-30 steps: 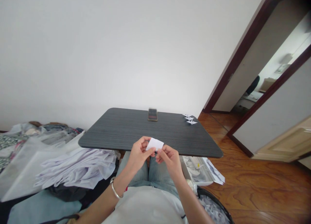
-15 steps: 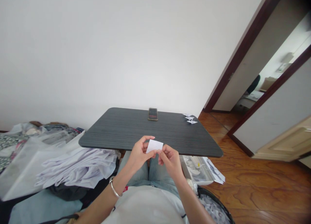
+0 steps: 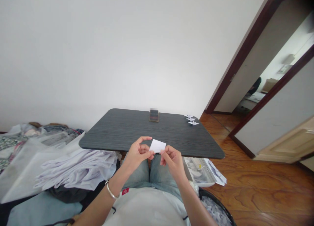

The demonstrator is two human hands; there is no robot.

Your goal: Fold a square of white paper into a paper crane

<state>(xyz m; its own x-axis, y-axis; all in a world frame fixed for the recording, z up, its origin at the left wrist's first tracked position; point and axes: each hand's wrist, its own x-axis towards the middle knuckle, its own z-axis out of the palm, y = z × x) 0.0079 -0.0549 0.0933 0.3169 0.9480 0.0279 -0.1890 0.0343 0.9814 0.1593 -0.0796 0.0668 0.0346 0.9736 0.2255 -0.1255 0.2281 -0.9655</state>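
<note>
A small white piece of paper [image 3: 157,145] is held up in front of the near edge of the dark table [image 3: 127,129]. My left hand [image 3: 140,151] pinches its lower left corner between thumb and fingers, the index finger stretched out above. At the lower right corner, the thumb and fingers of my right hand [image 3: 172,158] are closed on the same paper. Several white folded paper cranes [image 3: 193,121] stand in a row near the table's far right corner.
A phone-like dark device [image 3: 154,115] leans at the table's back edge. White cloth [image 3: 80,169] is heaped at the left. A white box of odds and ends [image 3: 200,172] is below the table's right side, near a black-rimmed bin of paper scraps [image 3: 217,209].
My left hand has shifted slightly left and now grips the paper lower, at its corner. More of the paper shows between my hands. My right hand has barely moved.
</note>
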